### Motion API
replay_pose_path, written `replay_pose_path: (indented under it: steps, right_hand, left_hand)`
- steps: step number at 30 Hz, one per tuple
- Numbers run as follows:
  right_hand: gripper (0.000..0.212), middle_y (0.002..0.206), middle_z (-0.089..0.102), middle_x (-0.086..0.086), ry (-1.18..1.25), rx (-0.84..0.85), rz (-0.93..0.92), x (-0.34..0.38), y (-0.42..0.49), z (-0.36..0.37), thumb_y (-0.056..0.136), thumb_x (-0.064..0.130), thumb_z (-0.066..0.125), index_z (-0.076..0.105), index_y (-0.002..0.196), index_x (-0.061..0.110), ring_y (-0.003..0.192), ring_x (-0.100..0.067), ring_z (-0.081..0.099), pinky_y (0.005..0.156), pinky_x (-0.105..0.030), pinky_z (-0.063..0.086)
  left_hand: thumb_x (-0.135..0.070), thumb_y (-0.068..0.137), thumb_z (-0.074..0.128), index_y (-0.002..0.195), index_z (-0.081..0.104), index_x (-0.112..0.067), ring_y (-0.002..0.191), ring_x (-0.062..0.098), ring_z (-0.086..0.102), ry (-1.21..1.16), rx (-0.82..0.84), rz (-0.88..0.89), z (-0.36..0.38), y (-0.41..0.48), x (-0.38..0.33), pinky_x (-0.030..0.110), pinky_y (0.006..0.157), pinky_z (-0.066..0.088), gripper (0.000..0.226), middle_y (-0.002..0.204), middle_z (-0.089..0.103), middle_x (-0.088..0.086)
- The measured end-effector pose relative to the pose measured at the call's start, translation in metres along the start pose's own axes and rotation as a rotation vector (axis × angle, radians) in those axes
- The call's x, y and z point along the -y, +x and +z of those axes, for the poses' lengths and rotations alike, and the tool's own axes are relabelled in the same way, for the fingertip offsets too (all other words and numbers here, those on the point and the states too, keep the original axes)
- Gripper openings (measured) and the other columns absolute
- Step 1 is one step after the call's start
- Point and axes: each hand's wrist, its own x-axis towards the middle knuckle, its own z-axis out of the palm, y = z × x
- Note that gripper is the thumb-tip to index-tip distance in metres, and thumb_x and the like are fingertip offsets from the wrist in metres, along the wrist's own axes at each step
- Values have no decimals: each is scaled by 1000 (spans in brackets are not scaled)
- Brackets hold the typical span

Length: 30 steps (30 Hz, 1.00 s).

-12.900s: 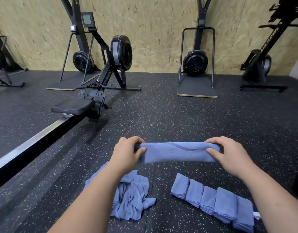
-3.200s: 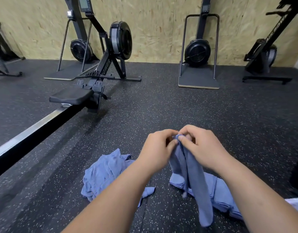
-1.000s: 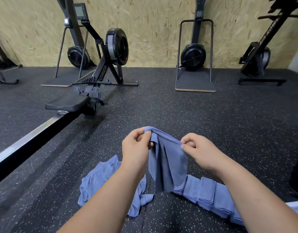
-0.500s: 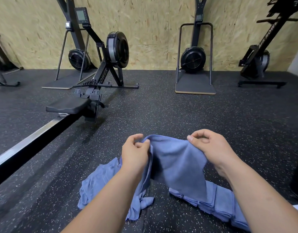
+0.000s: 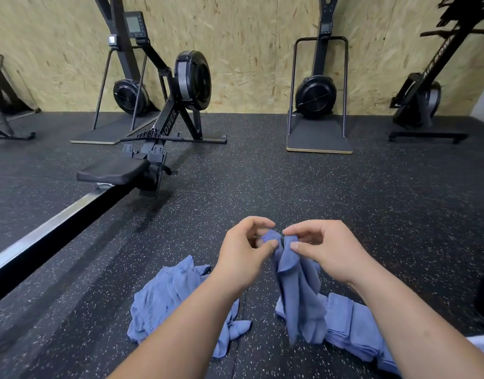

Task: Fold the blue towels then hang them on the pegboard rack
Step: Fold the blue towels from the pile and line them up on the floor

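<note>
At far left the metal rail (image 5: 44,233) of a rowing machine (image 5: 193,80) runs across the speckled black rubber floor (image 5: 262,181), with the machine's black seat (image 5: 112,170) on it. Nearer, a crumpled heap of blue towels (image 5: 167,296) lies on the floor, partly under the left forearm. The left hand (image 5: 243,253) pinches one top corner of a blue towel (image 5: 301,291) between thumb and fingers. The right hand (image 5: 325,250), just beside it, pinches the other corner the same way. The towel hangs bunched between the forearms, its lower end in front of a row of folded blue towels (image 5: 353,324) on the floor to the right. A fan-wheel exercise machine (image 5: 316,97) stands on a platform by the chipboard wall (image 5: 249,50).
</note>
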Motion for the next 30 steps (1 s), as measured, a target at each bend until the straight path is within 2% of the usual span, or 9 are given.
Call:
replay_pose_path:
  steps: [2, 6, 10, 13, 15, 18, 23, 26, 30]
  right_hand:
    - [22, 90, 81, 10, -112, -33, -31, -4, 2, 0, 87, 9, 85, 83, 95, 30, 90, -19, 75, 86, -33, 60]
    - [17, 82, 78, 20, -232, -55, -60, -5, 1, 1, 92, 18, 81, 82, 88, 34, 73, -3, 68, 73, -21, 53]
    - [45, 92, 82, 0, -39, 2, 102, -5, 1, 2, 89, -9, 61, 83, 99, 29, 89, -26, 77, 93, -55, 61]
    - [61, 98, 82, -2, -14, 25, 67, -5, 1, 2, 81, -20, 53, 81, 105, 29, 96, -33, 78, 91, -65, 58]
    - [52, 95, 81, 7, -95, -8, 19, -5, 0, 0, 85, -12, 67, 81, 102, 36, 91, -24, 78, 85, -60, 61]
    - [32, 86, 79, 15, -236, -66, -8, -5, -2, -1, 85, 12, 84, 80, 95, 42, 81, -7, 75, 80, -41, 62]
    - [15, 72, 74, 20, -320, -164, -73, 3, -4, -1, 83, 27, 88, 79, 79, 38, 66, 0, 66, 64, -22, 47]
    - [14, 62, 69, 19, -351, -156, -52, 3, -5, -4, 81, 32, 89, 78, 73, 34, 54, -1, 56, 55, -15, 39]
    - [20, 62, 67, 17, -433, -121, -65, 1, -5, -6, 81, 41, 88, 74, 70, 33, 55, -2, 54, 54, -17, 39]
  left_hand:
    - [-2, 91, 79, 108, 73, -28, 71, 7, 56, -18, 14, 0, 1, -1, -3, 16, 72, 49, 32, 97, 76, 5]
    - [-2, 94, 74, 104, 76, -26, 76, 9, 63, -6, 12, -4, 1, -3, -5, 23, 74, 53, 25, 95, 79, -2]
    - [-8, 95, 73, 97, 81, -32, 78, 18, 67, 60, 17, -3, 1, -4, -4, 44, 82, 59, 25, 91, 79, 1]
    - [-12, 93, 76, 99, 82, -32, 79, 14, 70, 78, 42, -9, 1, -6, -4, 40, 83, 61, 22, 90, 80, -3]
    - [-21, 90, 77, 101, 81, -38, 87, 20, 73, 85, 51, -8, 1, -6, -4, 42, 89, 61, 20, 94, 80, -3]
    - [-30, 88, 78, 102, 80, -39, 94, 17, 73, 78, 70, 0, 0, -6, -5, 45, 93, 60, 17, 98, 80, -5]
    - [-48, 80, 87, 109, 78, -37, 92, 20, 74, 50, 140, 24, -2, -7, -7, 46, 92, 61, 32, 96, 79, -5]
    - [-39, 76, 92, 114, 75, -39, 93, 20, 74, 91, 173, 30, -1, -7, -3, 43, 94, 61, 41, 100, 79, -3]
    - [-15, 87, 83, 117, 76, -33, 92, 7, 73, 209, 162, 105, 2, -5, 0, 31, 90, 59, 36, 100, 78, -16]
